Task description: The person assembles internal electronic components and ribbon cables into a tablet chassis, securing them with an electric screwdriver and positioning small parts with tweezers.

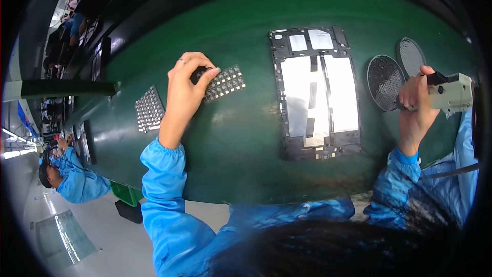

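Note:
My left hand (190, 79) is closed at the left end of a dark panel (225, 83) with rows of small light pieces, thumb and fingertips pinching its edge or a piece there; the fingers hide the exact grip. A similar dark panel (149, 109) lies on the table left of my left wrist. Over at the right, my right hand (419, 100) is wrapped around a beige and black boxy device (453, 93), its kind unclear. Between my hands lies a large flat black assembly (292, 151) with bright silver-white plates, some way from both.
Two round dark mesh-like dishes (380, 66) rest beside my right hand. The green table (236, 138) spreads beneath everything. A dark post (66, 88) juts in from the left. Another person (77, 179) in blue sits farther left, near a green bin (125, 193).

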